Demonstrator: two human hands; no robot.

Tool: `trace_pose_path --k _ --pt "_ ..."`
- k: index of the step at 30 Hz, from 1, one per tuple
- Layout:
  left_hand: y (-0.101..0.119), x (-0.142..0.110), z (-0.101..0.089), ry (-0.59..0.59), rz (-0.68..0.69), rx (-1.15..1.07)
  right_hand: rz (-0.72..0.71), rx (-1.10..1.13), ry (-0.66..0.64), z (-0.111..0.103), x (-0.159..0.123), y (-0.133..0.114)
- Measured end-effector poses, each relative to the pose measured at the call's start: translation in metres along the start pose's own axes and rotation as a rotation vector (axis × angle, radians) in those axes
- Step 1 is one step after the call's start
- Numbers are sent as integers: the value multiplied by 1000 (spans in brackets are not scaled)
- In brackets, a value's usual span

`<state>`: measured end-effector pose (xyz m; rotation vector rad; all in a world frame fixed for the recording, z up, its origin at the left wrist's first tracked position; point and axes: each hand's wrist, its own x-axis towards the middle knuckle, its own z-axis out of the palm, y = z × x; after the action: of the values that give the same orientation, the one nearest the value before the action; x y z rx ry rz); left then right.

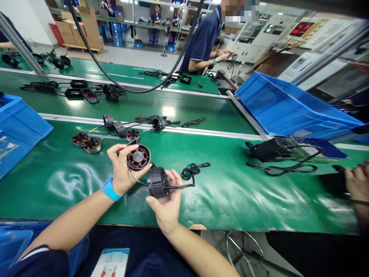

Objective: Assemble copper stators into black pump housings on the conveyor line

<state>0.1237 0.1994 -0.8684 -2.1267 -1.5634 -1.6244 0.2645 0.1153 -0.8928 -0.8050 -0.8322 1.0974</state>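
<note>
My left hand [122, 169], with a blue wrist strap, grips a round motor part [138, 157] with copper windings, a grey centre and a black rim. My right hand [168, 204] has its fingers around a black ribbed round housing [157, 182]. Thin coloured wires join the two parts. From the housing a black cable [191, 171] runs right to a coil on the green mat. Just beyond my left hand lie copper-wound stators [92, 145], wired to black ring housings [118, 128].
Blue bins stand at the left [23, 127] and back right [288, 104]. A black device [271, 149] with a looped cable lies to the right, near another person's hand [359, 181]. A hanging black cable [100, 71] loops across the view. Another person [201, 42] stands across the line.
</note>
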Motion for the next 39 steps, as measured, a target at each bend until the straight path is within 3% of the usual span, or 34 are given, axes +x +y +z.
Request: trace_pose_path --k 4,9,16,24,28,32,39 --pt "13 -15 1 -205 -76 -101 -204 -105 39 -2 39 -17" --pt "25 -26 4 -417 -152 -121 -125 -169 42 -3 77 -33" --pt "18 -24 3 -462 -100 -145 -152 -355 -61 -8 101 -45" --pt "11 -14 -2 -578 -130 -240 15 -425 -355 -26 124 -47" --pt "2 -8 -4 -638 -38 -239 74 -375 -475 -29 128 -42" --pt "-5 -5 -2 -619 82 -249 23 -431 -553 -34 139 -39" --pt "-13 2 3 -566 175 -428 2 -416 -858 -37 166 -34"
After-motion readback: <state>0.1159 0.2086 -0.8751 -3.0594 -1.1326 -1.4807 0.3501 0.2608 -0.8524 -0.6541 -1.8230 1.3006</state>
